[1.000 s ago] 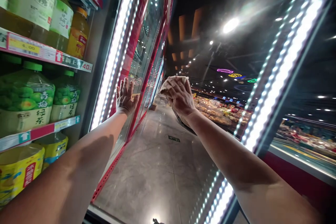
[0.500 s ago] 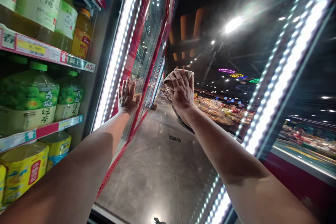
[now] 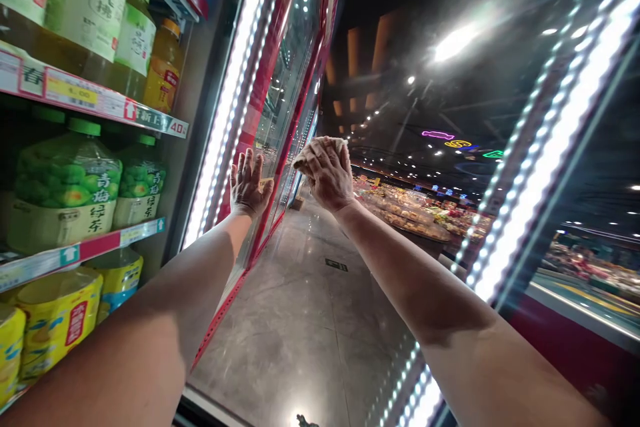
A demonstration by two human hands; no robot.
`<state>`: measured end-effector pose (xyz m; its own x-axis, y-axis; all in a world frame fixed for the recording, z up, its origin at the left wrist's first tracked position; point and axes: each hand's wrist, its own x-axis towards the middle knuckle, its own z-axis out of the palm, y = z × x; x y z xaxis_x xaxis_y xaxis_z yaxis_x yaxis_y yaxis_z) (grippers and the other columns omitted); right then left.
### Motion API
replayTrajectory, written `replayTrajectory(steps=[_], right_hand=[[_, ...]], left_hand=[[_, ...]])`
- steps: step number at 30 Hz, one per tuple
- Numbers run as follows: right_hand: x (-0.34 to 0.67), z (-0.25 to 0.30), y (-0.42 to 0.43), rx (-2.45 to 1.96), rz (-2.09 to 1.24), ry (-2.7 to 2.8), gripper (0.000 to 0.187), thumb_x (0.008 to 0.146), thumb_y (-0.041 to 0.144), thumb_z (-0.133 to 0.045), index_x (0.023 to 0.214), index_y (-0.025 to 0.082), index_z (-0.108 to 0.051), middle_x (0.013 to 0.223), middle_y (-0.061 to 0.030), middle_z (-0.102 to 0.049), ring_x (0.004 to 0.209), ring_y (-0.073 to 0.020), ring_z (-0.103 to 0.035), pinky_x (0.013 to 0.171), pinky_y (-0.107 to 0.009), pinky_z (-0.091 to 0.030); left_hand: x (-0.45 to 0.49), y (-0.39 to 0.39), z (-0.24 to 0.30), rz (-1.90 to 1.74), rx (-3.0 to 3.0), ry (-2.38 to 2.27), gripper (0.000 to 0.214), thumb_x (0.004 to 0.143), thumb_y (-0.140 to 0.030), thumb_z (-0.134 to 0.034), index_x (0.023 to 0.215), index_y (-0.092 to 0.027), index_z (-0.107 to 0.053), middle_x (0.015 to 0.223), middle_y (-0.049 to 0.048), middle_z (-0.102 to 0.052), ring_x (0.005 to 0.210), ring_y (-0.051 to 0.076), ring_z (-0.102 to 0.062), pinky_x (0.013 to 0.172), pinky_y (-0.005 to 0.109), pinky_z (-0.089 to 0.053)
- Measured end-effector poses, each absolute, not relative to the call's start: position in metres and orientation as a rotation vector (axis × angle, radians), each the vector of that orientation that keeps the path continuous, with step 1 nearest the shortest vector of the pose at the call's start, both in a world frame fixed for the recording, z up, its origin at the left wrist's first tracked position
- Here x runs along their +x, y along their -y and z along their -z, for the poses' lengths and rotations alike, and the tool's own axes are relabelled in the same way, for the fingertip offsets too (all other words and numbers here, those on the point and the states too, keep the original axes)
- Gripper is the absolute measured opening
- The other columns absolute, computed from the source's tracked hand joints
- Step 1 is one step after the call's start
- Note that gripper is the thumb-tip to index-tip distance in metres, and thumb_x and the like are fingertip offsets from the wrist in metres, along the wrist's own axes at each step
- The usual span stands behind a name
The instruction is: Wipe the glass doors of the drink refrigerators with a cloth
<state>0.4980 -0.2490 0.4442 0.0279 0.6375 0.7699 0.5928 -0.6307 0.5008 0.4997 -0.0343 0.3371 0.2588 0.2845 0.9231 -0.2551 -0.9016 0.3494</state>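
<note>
My left hand (image 3: pixel 249 184) lies flat with fingers spread against the opened glass door (image 3: pixel 425 267) of a drinks cooler, close to its lit hinge edge. My right hand (image 3: pixel 326 172) presses a pale crumpled cloth (image 3: pixel 320 147) against the same glass, fingers curled over the cloth. The two hands are about a hand's width apart at the same height. Through the glass I see the shop floor and reflections of lights.
Cooler shelves (image 3: pixel 95 100) on the left hold large green tea bottles (image 3: pixel 65 187), an orange bottle (image 3: pixel 163 70) and yellow packs (image 3: pixel 55 320) below. LED strips (image 3: pixel 225 100) line the cooler frame and the door's right edge (image 3: pixel 540 147). Produce displays (image 3: pixel 410 210) stand beyond the glass.
My right hand with the cloth moved left along the glass, closer to my left hand. The left hand stayed pressed in place.
</note>
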Motion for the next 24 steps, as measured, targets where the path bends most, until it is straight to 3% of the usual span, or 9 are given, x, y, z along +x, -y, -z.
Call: replayTrajectory(steps=[5, 12, 15, 18, 24], right_hand=[[0.498, -0.44, 0.243, 2.043, -1.445, -1.568, 0.048, 0.098, 0.029, -0.058, 0.146, 0.025, -0.056, 0.158, -0.0046, -0.05, 0.155, -0.0258, -0.031, 0.133, -0.054, -0.004], [0.501, -0.446, 0.231, 2.238, -1.767, -1.325, 0.054, 0.097, 0.025, -0.058, 0.15, 0.019, -0.051, 0.164, -0.0095, -0.041, 0.157, -0.0306, -0.026, 0.132, -0.057, -0.001], [0.5, -0.439, 0.223, 2.147, -1.523, -1.503, 0.05, 0.097, 0.027, -0.06, 0.147, 0.023, -0.056, 0.162, -0.007, -0.045, 0.156, -0.0298, -0.03, 0.132, -0.057, -0.005], [0.5, -0.441, 0.22, 2.039, -1.32, -1.63, 0.048, 0.097, 0.029, -0.061, 0.144, 0.026, -0.058, 0.159, -0.0051, -0.05, 0.154, -0.0277, -0.034, 0.133, -0.056, -0.007], [0.502, -0.456, 0.211, 2.224, -1.733, -1.42, 0.05, 0.099, 0.026, -0.055, 0.149, 0.019, -0.053, 0.163, -0.0097, -0.043, 0.158, -0.029, -0.024, 0.132, -0.057, -0.001]], left_hand=[[0.501, 0.033, -0.336, -1.692, 2.101, -0.017, 0.074, 0.097, -0.049, -0.031, 0.163, -0.016, -0.027, 0.17, 0.0077, -0.022, 0.161, 0.024, 0.0, 0.132, 0.048, 0.001], [0.503, 0.034, -0.336, -1.686, 2.024, 0.028, 0.075, 0.097, -0.047, -0.03, 0.162, -0.009, -0.026, 0.171, 0.0104, -0.019, 0.16, 0.025, -0.006, 0.132, 0.045, 0.002], [0.504, 0.034, -0.335, -1.675, 2.008, 0.01, 0.075, 0.097, -0.044, -0.031, 0.164, -0.011, -0.021, 0.171, 0.0106, -0.021, 0.161, 0.025, -0.003, 0.132, 0.048, 0.0], [0.507, 0.035, -0.333, -1.695, 1.984, -0.064, 0.076, 0.097, -0.04, -0.034, 0.165, -0.011, -0.015, 0.172, 0.0119, -0.012, 0.161, 0.025, -0.001, 0.131, 0.052, 0.003], [0.509, 0.037, -0.331, -1.674, 1.957, -0.191, 0.082, 0.094, -0.037, -0.041, 0.164, -0.007, -0.013, 0.172, 0.0151, -0.005, 0.161, 0.027, 0.004, 0.128, 0.055, 0.009]])
